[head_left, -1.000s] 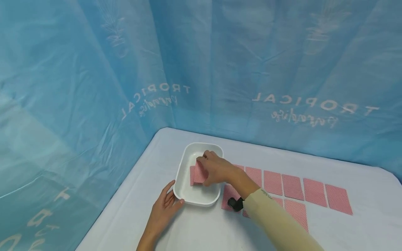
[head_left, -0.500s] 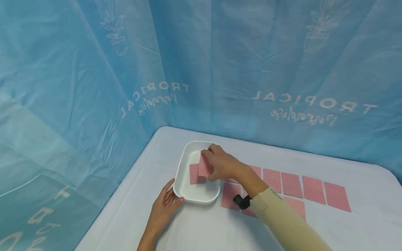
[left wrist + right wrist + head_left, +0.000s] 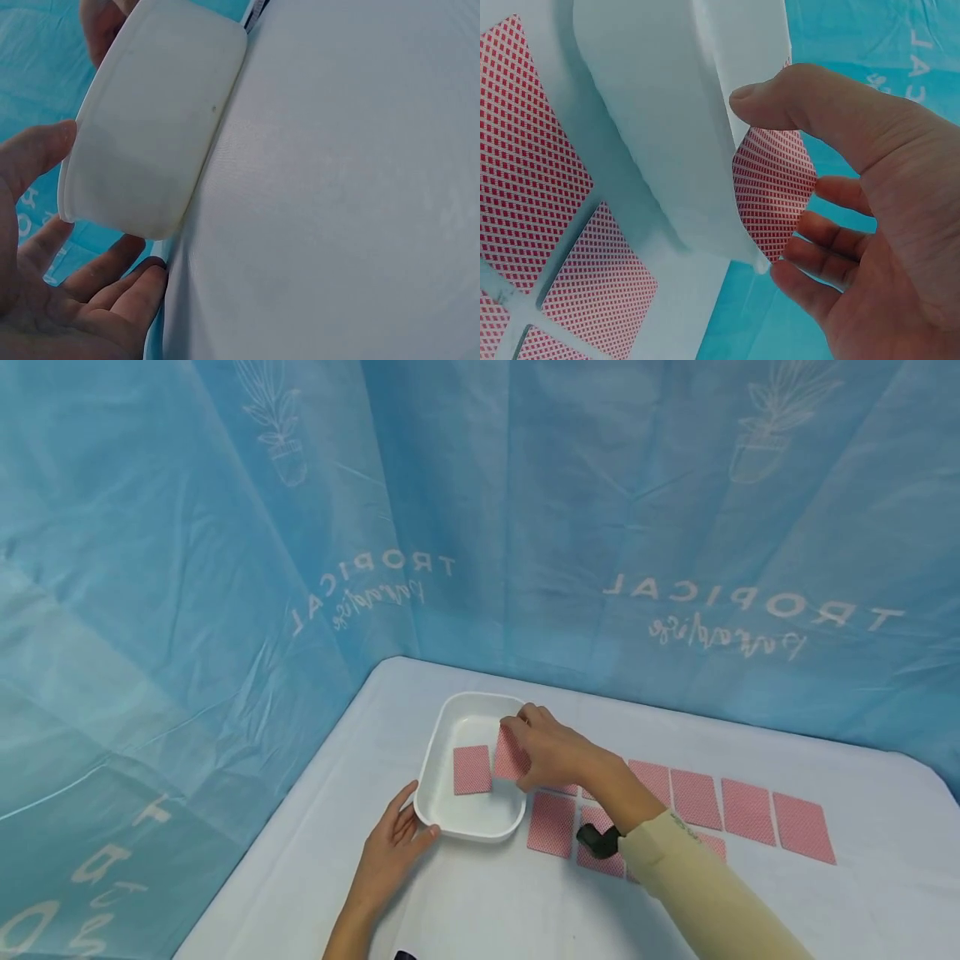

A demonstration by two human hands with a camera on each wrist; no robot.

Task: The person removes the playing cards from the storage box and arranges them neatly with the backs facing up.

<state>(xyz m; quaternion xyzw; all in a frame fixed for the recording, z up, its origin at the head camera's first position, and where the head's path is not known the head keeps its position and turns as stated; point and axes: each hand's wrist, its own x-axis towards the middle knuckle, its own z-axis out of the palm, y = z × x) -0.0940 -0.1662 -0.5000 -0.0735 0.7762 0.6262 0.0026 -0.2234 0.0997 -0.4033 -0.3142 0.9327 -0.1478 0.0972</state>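
A white plastic tray sits near the far left of the table. My left hand holds its near left corner, thumb on one side and fingers on the other; the left wrist view shows the thumb at the rim. Inside the tray, a red-patterned playing card lies back up. My right hand pinches another playing card between thumb and fingers at the tray's right side. That card bends in the grip, and the hand covers part of it.
Rows of playing cards, backs up, lie right of the tray, partly under my right forearm. The nearest card is close to the tray's right wall. Blue curtains rise behind and left of the white table. A dark object shows at the bottom edge.
My right hand has moved right with its playing card, from above the card in the tray to the tray's right rim. The lying card is now fully uncovered. The left hand stays put.
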